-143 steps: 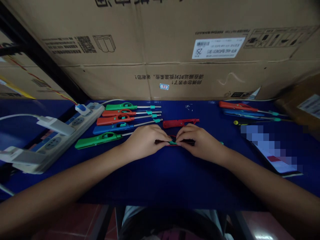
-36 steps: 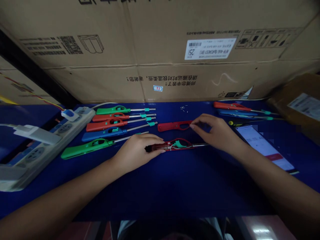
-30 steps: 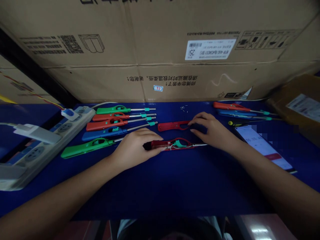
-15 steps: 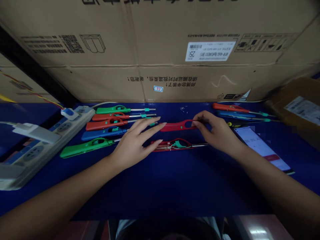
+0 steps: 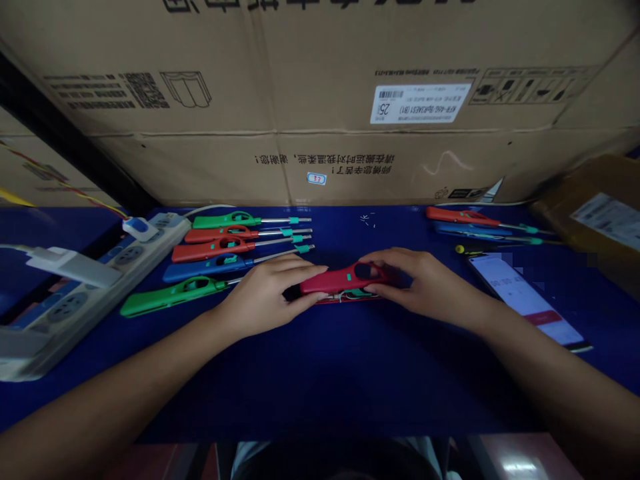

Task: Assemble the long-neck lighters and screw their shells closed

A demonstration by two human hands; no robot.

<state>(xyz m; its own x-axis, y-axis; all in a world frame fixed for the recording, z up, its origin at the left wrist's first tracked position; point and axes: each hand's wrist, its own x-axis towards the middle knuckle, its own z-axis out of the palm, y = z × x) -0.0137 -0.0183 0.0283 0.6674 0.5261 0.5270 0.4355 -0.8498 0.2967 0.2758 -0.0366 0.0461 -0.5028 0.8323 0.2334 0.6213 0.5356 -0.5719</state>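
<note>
Between my hands a red lighter casing half [image 5: 330, 279] sits over the opened lighter body [image 5: 345, 297], whose wires and green trigger part show along the near edge. My left hand [image 5: 270, 293] is closed on the left end, thumb at the near side and fingers at the far side. The right end, by the finger hole, is pinched by my right hand [image 5: 417, 287]. The lighter's metal tube is hidden behind my right hand.
Several long-necked lighters [image 5: 210, 248] lie in a row at left, beside a power strip [image 5: 100, 287]. At right are two more lighters [image 5: 465, 217], a yellow-and-black screwdriver [image 5: 463, 249], a phone [image 5: 527, 300] and a cardboard box [image 5: 595, 213]. White bits [image 5: 367, 219] lie near the back cardboard [image 5: 280, 167].
The red casing half has come down toward me and left, onto the opened lighter body. My left hand has closed on its left end; my right hand has moved nearer with it.
</note>
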